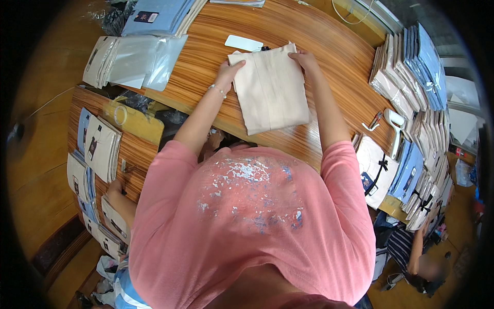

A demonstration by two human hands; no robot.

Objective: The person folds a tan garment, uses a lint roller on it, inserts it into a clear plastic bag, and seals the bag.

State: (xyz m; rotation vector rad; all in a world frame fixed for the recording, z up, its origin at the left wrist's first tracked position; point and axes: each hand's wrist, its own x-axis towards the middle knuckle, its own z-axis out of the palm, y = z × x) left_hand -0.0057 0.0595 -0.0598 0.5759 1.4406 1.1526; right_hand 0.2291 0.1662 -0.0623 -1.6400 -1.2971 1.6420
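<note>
A folded beige garment [270, 92] lies in front of me on the wood-grain table [329, 31], its near end at the table's front edge. My left hand [228, 74] pinches its far left corner, thumb on top. At the far right corner my right hand [304, 61] grips the cloth the same way, with the fingers partly hidden beneath. Just beyond the garment's far edge lies a white card [244, 43], and a small black piece [265, 48] shows beside it.
Clear plastic bags [164, 62] and blue packed garments [157, 18] lie at the left. Stacks of packed garments [396, 72] line the right, near a white-handled roller [395, 129] and small snips [374, 121]. A co-worker's hand [117, 190] touches piles at the left; another person [411, 252] is lower right.
</note>
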